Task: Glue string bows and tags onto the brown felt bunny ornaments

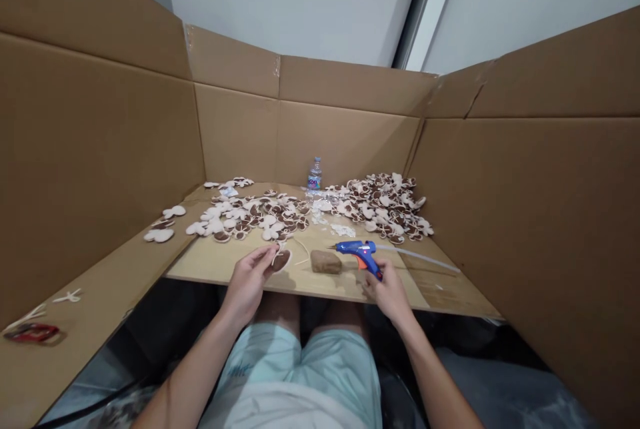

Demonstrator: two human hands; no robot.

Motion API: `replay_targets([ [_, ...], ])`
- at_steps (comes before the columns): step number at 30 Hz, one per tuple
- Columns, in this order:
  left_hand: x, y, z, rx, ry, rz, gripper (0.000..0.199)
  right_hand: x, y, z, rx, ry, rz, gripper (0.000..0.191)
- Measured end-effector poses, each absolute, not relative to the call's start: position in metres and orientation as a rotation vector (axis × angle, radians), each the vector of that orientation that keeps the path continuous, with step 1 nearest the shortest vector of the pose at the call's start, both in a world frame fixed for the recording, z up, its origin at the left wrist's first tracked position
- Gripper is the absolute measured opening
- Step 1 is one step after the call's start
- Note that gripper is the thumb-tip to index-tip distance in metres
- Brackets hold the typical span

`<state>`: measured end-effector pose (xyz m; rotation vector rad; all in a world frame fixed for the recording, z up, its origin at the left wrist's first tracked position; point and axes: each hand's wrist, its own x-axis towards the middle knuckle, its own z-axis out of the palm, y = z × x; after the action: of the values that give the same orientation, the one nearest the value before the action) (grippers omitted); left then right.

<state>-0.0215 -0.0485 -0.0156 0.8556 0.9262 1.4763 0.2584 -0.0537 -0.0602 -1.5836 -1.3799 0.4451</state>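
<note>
My right hand [389, 287] is wrapped round the handle of a blue hot glue gun [356, 247] with an orange trigger. Its nozzle points left, and a long pale glue stick [417, 255] sticks out of its back. The fingertips of my left hand [249, 275] pinch a thin white cord [277, 255] at a brown oval piece with a white edge [282, 262]. Whether the fingers also grip the oval is unclear. Between the hands, a brown block [326, 262] rests on the board, with a loose pale cord [303, 252] beside it.
Heaps of brown and white felt-like pieces lie at the back left [250, 215] and back right [385, 205]. Between them stands a water bottle [315, 174]. Red-handled scissors [33, 332] and cut cords [67, 296] are at far left. Cardboard walls [345, 122] enclose the board [210, 262].
</note>
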Motion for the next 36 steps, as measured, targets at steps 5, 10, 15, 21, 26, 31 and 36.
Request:
replay_targets([
  [5,-0.021,-0.065,-0.006,0.990,0.949,1.417,0.046,0.248,-0.066,-0.045,-1.458,-1.427,0.400,0.047],
  [10,-0.019,-0.073,-0.006,1.213,0.974,1.478,0.029,0.236,-0.086,-0.026,-1.353,-1.493,0.416,0.052],
  [15,-0.019,-0.081,-0.001,1.532,1.123,1.491,0.009,0.226,-0.103,-0.014,-1.331,-1.559,0.418,0.047],
  [21,-0.017,-0.093,0.004,1.642,1.108,1.471,0.015,0.217,-0.115,-0.016,-1.318,-1.628,0.133,0.042],
  [26,-0.015,-0.097,0.004,1.642,1.082,1.462,0.019,0.212,-0.119,-0.015,-1.279,-1.675,-0.017,0.036],
  [31,-0.014,-0.101,0.008,1.590,1.075,1.474,0.020,0.212,-0.121,-0.013,-1.253,-1.676,-0.040,0.032],
  [36,-0.013,-0.107,0.015,1.518,1.103,1.489,0.019,0.211,-0.123,-0.010,-1.244,-1.665,-0.056,0.028],
])
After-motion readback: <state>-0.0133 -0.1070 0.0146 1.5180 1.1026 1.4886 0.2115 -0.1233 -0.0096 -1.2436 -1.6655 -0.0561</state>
